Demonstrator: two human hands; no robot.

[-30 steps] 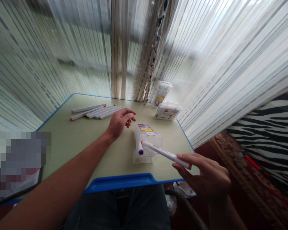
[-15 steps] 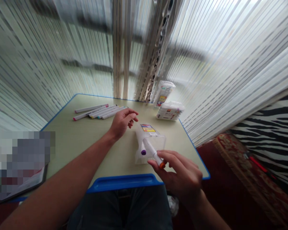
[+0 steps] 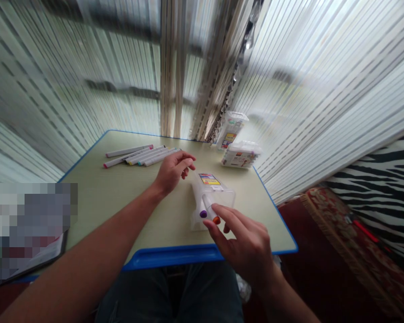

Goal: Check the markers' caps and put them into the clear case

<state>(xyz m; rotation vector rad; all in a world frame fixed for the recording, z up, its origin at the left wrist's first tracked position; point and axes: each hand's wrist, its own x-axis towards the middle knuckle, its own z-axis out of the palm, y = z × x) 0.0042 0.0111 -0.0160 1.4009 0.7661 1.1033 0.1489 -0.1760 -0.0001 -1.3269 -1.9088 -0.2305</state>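
Note:
A clear plastic marker case [image 3: 218, 190] lies on the table with its open end toward me. Inside it rests a marker with a purple end [image 3: 203, 214]. Beside that one, a white marker with an orange end [image 3: 216, 220] is mostly within the case, and my right hand [image 3: 244, 237] pinches it near the orange end between thumb and fingers. My left hand [image 3: 175, 170] hovers by the case's far left corner, its fingers loosely bent and apart, holding nothing. Behind it several white markers [image 3: 139, 156] with coloured ends lie in a loose row.
At the back right, a filled marker case [image 3: 241, 154] lies in front of an upright case [image 3: 229, 130]. The table [image 3: 114, 193] has a blue rim and a blue front ledge [image 3: 175, 257]. String curtains [image 3: 128, 67] hang behind. A partly blurred-out dark-edged object [image 3: 50, 251] is at left.
My right hand has moved forward and left, sliding the orange-ended marker deeper into the case beside the purple-ended one. My left hand has hardly moved.

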